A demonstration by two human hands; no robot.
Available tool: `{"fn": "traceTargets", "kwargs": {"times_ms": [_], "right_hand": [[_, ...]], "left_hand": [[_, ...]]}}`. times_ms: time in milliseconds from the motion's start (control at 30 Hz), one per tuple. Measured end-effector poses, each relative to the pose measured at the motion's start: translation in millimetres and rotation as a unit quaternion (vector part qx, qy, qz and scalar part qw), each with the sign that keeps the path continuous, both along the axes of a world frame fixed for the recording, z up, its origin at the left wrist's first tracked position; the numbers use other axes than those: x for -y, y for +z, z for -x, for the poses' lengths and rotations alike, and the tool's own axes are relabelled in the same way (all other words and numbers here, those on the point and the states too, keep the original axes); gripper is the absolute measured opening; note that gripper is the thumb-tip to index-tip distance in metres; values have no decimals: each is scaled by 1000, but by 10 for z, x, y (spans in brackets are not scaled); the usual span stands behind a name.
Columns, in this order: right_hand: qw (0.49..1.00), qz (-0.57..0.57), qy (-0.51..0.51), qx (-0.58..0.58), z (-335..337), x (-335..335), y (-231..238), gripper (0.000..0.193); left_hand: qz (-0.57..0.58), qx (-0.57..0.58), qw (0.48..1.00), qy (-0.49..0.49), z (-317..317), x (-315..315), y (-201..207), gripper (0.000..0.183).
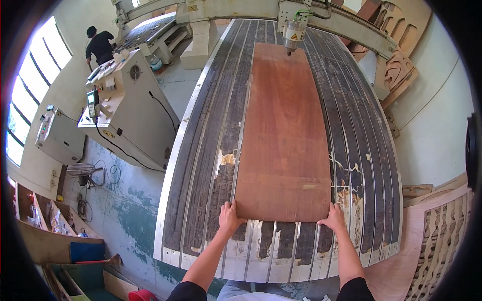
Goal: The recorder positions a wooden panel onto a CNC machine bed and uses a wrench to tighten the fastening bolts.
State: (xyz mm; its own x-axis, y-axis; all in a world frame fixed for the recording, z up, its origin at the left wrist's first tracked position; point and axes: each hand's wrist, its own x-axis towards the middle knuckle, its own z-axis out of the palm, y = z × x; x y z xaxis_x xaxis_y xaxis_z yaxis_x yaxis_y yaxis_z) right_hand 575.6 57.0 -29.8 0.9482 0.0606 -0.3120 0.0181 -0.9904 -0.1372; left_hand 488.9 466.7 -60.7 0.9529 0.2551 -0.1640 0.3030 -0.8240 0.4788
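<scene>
A long reddish-brown plywood board (286,145) lies lengthwise on the dark slotted bed (198,210) of a CNC router. At its near left corner is my left hand (230,218), fingers along the side edge and thumb on the near edge. My right hand (334,218) grips the near right corner in the same way. Both forearms reach in from the lower edge. Over the board's far end hangs the router's spindle (293,35), held by the gantry. The undersides of my fingers are hidden.
A control cabinet (138,105) with a handheld controller (93,104) stands left of the bed. Beyond it a person in black (100,46) faces away. A floor fan (83,171) stands below the cabinet. Cut wood panels (442,241) lean at the right.
</scene>
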Motion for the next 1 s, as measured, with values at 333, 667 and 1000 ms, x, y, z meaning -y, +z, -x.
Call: {"fn": "traceTargets", "kwargs": {"times_ms": [333,667,1000], "right_hand": [[965,-239,-51,92,298,25,-284,88],[981,-169,-6,91,96,350,-431,83],[971,-228,-52,43,-32,364,-308,78]], "left_hand": [[49,68,996,35,20,-50,-205,67],[14,20,999,-22,-59,20,-235,77],[-7,37,999,1,-80,227,-284,91]]}}
